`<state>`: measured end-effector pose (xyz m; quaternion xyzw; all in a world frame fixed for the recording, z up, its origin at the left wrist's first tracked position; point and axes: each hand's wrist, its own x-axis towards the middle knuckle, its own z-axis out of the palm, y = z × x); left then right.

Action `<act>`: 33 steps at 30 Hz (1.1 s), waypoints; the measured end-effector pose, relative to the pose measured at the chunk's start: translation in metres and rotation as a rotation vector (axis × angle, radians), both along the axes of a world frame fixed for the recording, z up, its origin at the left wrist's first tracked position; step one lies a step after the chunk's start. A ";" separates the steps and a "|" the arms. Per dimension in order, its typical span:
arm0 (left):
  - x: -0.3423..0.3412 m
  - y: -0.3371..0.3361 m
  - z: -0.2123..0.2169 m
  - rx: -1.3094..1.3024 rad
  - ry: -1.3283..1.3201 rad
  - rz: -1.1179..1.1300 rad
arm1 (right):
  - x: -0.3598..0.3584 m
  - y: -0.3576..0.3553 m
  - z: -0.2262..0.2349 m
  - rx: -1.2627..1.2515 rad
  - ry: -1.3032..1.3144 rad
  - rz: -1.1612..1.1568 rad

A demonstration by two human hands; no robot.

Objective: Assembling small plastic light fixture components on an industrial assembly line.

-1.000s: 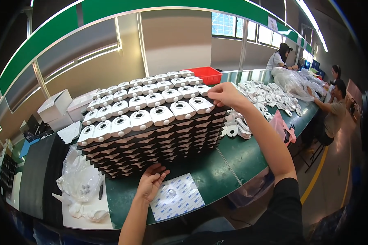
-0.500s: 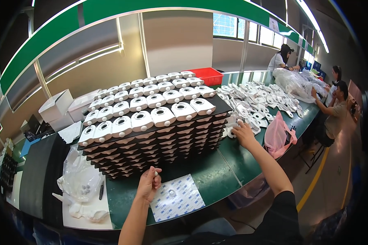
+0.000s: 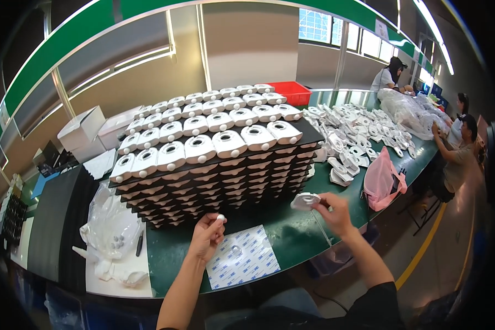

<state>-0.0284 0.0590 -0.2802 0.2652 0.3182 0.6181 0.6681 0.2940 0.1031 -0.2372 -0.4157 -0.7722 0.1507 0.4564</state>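
Observation:
My left hand (image 3: 208, 237) is closed in a pinch on a small white round button (image 3: 221, 218), in front of the stack. My right hand (image 3: 334, 213) grips a flat white plastic housing (image 3: 305, 201) by its edge, held above the green bench. Between my forearms lies a white sheet with blue print (image 3: 245, 258), with a small clear round piece (image 3: 236, 250) on it. Beyond my left hand rises a tall stack of black trays (image 3: 220, 190). Rows of white housings (image 3: 229, 144) with dark-looking round holes and white knobs fill the top tray.
A pile of loose white housings (image 3: 363, 135) spreads across the bench at the right, near a pink mesh bag (image 3: 382, 181). A red bin (image 3: 291, 92) stands behind the stack. At left are a clear plastic bag (image 3: 109, 225) and a black pen-like tool (image 3: 139, 243). Several people work farther right.
My right hand has drawn back from the pile with a white housing. My left hand has risen slightly and turned, showing the button more plainly. The view has shifted a little.

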 end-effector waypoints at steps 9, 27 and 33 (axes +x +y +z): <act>0.004 0.005 0.003 0.013 0.011 -0.046 | -0.101 -0.044 -0.048 -0.723 0.428 0.423; 0.004 0.001 0.006 0.021 -0.048 -0.030 | -0.126 -0.055 -0.056 -0.461 0.189 0.266; 0.005 0.002 0.005 -0.007 -0.001 -0.053 | -0.133 -0.060 -0.052 -0.125 -0.034 0.302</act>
